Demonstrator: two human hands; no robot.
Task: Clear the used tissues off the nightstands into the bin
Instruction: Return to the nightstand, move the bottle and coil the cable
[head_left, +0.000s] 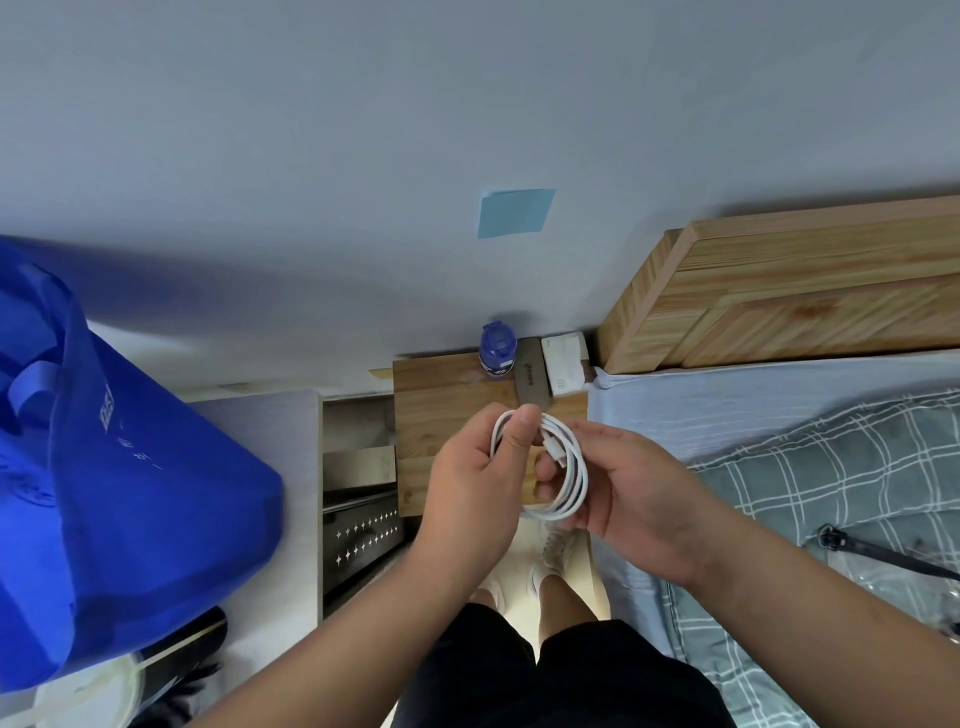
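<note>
Both bare forearms are being held forward; the left hand (475, 480) and right hand (631, 491) are being closed around a coiled cable (563, 467).

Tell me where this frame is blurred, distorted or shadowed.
Head view: the blue bag at left is smeared by blur; wide-angle bending curves the headboard and bed edge; soft shadows sit on the wall behind bag and bottle; both hands' grip on the white cable is sharp; no glare.

The surface (441, 410) is made of grained, matt wood, as is the headboard (779, 296). A smooth, glossy plastic sheath is seen on the white cable (569, 470), and matt woven cloth on the blue bag (130, 467).
</note>
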